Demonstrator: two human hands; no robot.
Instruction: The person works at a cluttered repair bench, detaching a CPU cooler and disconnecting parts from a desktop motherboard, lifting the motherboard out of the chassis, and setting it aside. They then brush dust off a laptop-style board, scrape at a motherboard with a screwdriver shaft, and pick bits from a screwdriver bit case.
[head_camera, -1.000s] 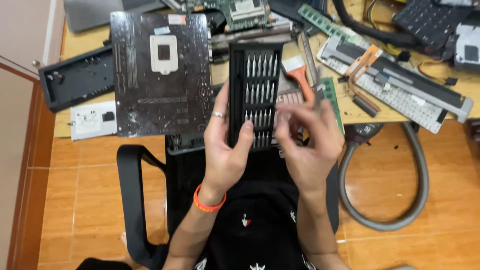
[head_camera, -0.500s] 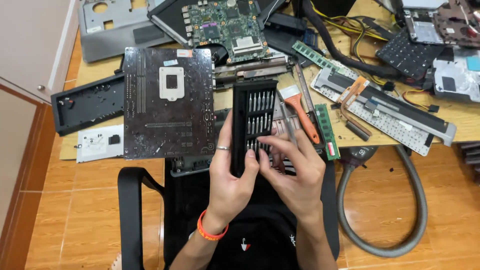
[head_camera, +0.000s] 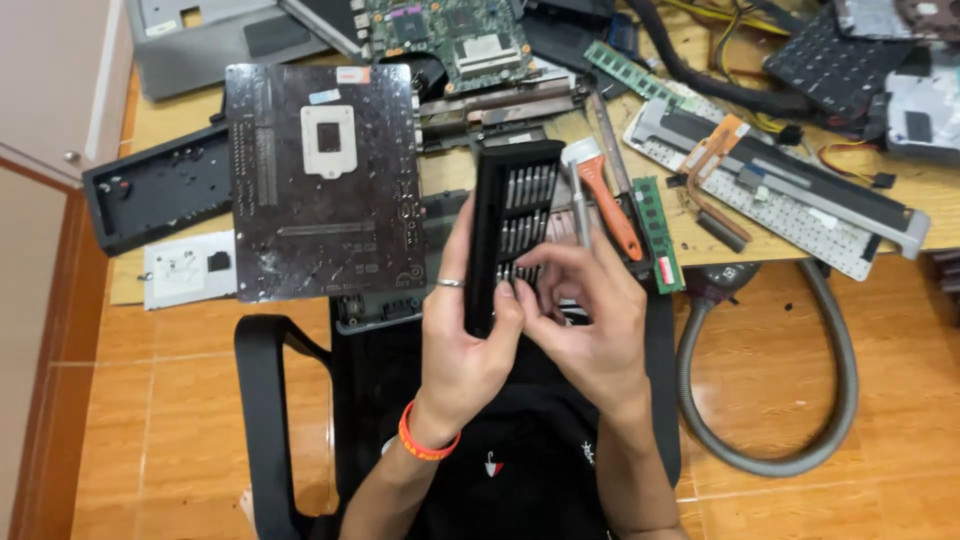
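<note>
Your left hand (head_camera: 462, 335) grips the long black plastic bit case (head_camera: 512, 230) by its left edge, thumb pressed on the front near the lower end — the case stands upright just in front of the wooden bench (head_camera: 180, 120). Your right hand (head_camera: 585, 320) has its fingertips pinched together on the lower rows of silver bits; whether one is held, you cannot tell. At ten o'clock from the case lies the dark square motherboard (head_camera: 325, 180). At two o'clock, just beside it, rests the orange-handled screwdriver (head_camera: 608, 205) — near a green memory stick (head_camera: 657, 235).
</note>
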